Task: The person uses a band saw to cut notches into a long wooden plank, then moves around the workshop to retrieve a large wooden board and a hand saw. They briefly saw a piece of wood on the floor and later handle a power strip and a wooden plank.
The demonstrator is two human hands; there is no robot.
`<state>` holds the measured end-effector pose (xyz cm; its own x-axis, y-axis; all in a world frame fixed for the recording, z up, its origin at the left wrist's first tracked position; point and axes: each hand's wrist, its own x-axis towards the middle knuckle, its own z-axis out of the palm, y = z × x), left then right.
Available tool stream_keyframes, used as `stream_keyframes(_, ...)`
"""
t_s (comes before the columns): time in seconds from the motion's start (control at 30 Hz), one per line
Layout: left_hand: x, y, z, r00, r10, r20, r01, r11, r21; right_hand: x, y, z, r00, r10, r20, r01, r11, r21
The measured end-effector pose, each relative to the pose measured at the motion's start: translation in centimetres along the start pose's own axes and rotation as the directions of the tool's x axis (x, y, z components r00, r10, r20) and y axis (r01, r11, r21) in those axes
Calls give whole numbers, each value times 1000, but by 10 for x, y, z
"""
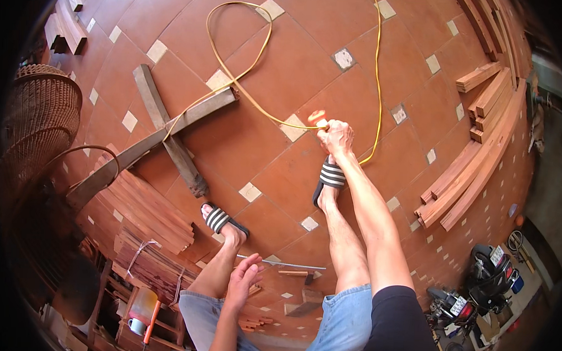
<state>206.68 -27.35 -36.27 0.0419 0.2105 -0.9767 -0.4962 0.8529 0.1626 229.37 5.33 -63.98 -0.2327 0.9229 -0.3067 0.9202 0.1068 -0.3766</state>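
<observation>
My right hand point(336, 139) reaches down in front of my right foot, its fingers closed on a yellow cord point(283, 122). At the fingertips sits a small orange and pale piece point(318, 118), too blurred to name. The cord makes a loop on the floor at the far side, and one end of it runs over a crossed pair of grey timbers point(147, 140). Another length of it goes off past the top edge. My left hand point(245, 279) hangs near my left knee, fingers loosely extended, holding nothing.
Reddish planks point(489, 158) lie stacked on the right, more planks point(143, 208) on the left. A wicker chair point(45, 118) stands at the left edge. Motorbikes point(488, 275) are parked lower right. A light blue mug point(137, 325) is at lower left. Tiled floor point(310, 53) spreads ahead.
</observation>
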Motion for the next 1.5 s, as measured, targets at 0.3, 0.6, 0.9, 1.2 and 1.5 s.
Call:
stream_keyframes(0.3,4,-6,-3,998,58,-31,-51,981,189,-26,2,-4,988,43,-148,-23,990,137)
stream_keyframes(0.6,153,51,12,843,534,58,-342,449,825,-60,-1,-18,987,-101,-129,118,985,130)
stream_keyframes(0.9,146,11,12,917,363,165,-342,502,795,-82,57,10,982,172,-80,-133,924,357)
stream_keyframes(1.2,134,-1,1,938,329,108,-277,525,805,-82,45,26,979,169,-115,-134,956,263)
stream_keyframes(1.5,128,2,6,961,266,71,-216,571,792,-81,33,37,965,247,-83,-222,946,236)
